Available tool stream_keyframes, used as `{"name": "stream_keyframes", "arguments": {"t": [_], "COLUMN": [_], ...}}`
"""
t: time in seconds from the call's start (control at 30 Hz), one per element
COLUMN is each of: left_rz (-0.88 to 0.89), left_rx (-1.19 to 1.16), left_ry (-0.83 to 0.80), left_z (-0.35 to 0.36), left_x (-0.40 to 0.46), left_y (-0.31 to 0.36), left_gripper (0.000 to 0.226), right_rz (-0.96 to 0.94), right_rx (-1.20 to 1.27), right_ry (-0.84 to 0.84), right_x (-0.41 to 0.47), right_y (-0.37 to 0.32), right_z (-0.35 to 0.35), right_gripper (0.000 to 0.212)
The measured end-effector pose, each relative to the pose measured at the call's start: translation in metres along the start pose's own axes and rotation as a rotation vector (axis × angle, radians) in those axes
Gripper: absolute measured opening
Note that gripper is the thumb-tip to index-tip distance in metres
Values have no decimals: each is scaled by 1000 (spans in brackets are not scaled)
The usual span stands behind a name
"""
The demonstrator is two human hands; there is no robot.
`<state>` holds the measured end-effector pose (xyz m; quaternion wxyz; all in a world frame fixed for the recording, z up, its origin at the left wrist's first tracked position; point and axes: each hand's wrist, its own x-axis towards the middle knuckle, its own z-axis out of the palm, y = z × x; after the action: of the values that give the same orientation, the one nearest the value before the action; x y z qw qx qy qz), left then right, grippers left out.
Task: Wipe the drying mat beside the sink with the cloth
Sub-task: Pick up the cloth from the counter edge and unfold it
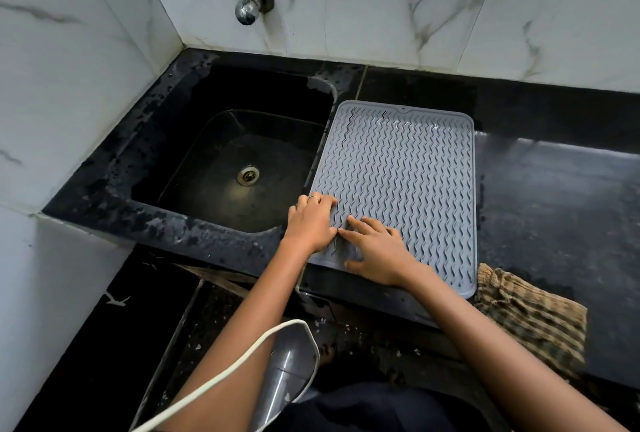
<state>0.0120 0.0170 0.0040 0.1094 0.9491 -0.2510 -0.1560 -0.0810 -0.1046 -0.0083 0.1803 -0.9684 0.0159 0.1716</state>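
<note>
- The grey drying mat [401, 185] lies flat on the black counter [554, 196], just right of the sink [221, 168].
- Its left edge sits at the sink's rim, and its near edge reaches the front of the counter.
- The left hand [310, 223] rests on the mat's near left edge, fingers straight and close together.
- The right hand [375, 251] lies flat on the mat, fingers spread apart.
- The checked cloth [530, 317] lies by the mat's near right corner, with no hand on it.
- Bare counter stretches to the right of the mat.
</note>
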Motion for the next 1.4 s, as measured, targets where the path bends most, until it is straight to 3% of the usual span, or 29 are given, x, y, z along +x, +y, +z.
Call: {"name": "stream_keyframes", "arguments": {"t": [0.23, 0.4, 0.53, 0.67, 0.87, 1.1, 1.27, 1.4], "left_rz": [-7, -1, -72, -167, -52, 87, 107, 13], "left_rx": [44, 12, 30, -105, -242, -52, 141, 292], "left_ry": [17, 86, 172, 241, 168, -141, -88, -154], "left_z": [0, 5, 12, 22, 45, 69, 78, 79], "left_x": [0, -8, -18, -35, -63, -66, -64, -60], "left_y": [12, 31, 62, 108, 193, 247, 255, 256], "left_gripper": [50, 46, 42, 37, 31, 55, 60, 48], "right_rz": [-44, -46, -106, -159, -64, 152, 195, 195], "right_rx": [284, 333, 267, 165, 34, -48, -85, -175], "right_ry": [18, -51, -76, -153, -226, -277, -346, -425], "right_x": [-2, -10, -23, -44, -90, -128, -139, -136], "right_y": [8, 23, 49, 87, 154, 200, 204, 196], "right_z": [-32, -56, -76, -93, -93, -78, -70, -64], "right_gripper": [33, 29, 25, 20, 9, 42, 66, 53]}}
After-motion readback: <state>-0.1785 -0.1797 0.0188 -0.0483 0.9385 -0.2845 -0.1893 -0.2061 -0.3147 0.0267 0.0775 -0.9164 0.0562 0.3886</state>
